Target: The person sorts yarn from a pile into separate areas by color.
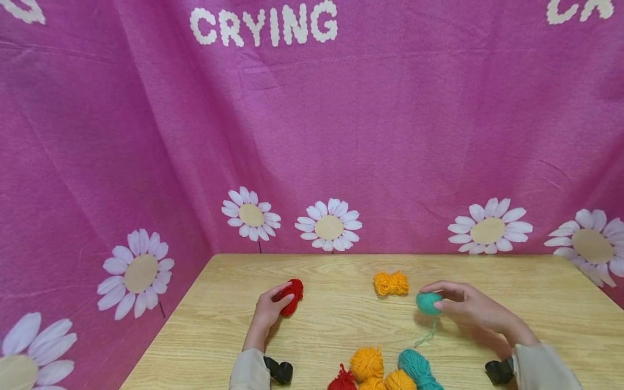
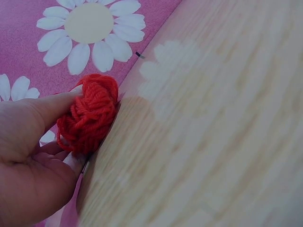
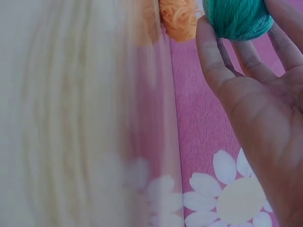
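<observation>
On the left of the table, my left hand (image 1: 268, 309) holds a red yarn bundle (image 1: 294, 299) between thumb and fingers. In the left wrist view the red yarn (image 2: 92, 116) is gripped close to the tabletop. Over on the right, my right hand (image 1: 465, 306) pinches a teal yarn ball (image 1: 428, 304), and a loose strand trails from it toward the front. The right wrist view shows the teal ball (image 3: 239, 16) between the thumb and fingertips. An orange yarn bundle (image 1: 391, 283), narrowed at its middle, lies at the back, left of the teal ball.
At the front edge of view sit several yarn pieces: a red one (image 1: 343, 379), orange balls (image 1: 366, 364) and a teal bundle (image 1: 418, 369). The wooden table (image 1: 336, 314) meets a pink flowered cloth (image 1: 390, 135) behind and at the left.
</observation>
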The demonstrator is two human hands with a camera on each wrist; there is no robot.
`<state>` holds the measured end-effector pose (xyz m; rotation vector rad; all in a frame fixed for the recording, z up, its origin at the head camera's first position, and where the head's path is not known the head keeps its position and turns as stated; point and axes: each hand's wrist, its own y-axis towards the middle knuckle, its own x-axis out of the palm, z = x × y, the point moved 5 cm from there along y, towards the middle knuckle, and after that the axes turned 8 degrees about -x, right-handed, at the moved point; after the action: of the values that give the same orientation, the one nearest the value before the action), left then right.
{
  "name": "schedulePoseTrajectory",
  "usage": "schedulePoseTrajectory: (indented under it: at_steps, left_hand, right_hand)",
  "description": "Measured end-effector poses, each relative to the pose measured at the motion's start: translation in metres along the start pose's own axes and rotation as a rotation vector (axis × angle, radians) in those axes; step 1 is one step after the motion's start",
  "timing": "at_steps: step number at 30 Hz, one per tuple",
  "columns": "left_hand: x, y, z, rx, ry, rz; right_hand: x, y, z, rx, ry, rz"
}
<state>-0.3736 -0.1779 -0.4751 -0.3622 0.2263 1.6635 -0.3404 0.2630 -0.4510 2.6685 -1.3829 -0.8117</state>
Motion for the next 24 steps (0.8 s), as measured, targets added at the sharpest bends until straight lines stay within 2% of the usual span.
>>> schedulePoseTrajectory:
  at_steps: [8, 14, 17, 24]
  left_hand:
    - [0.000, 0.000, 0.000, -0.007, -0.004, 0.003]
    - [0.000, 0.000, 0.000, -0.008, -0.007, 0.007]
    - [0.000, 0.000, 0.001, -0.014, -0.007, 0.005]
    - [-0.001, 0.000, -0.001, -0.020, 0.004, 0.007]
  right_hand:
    - [-0.014, -0.008, 0.004, 0.029, -0.063, 0.040]
    - [-0.021, -0.013, 0.006, 0.073, -0.047, 0.053]
    - [-0.024, -0.016, 0.007, 0.058, -0.044, 0.055]
    - [-0.032, -0.023, 0.011, 0.090, -0.033, 0.074]
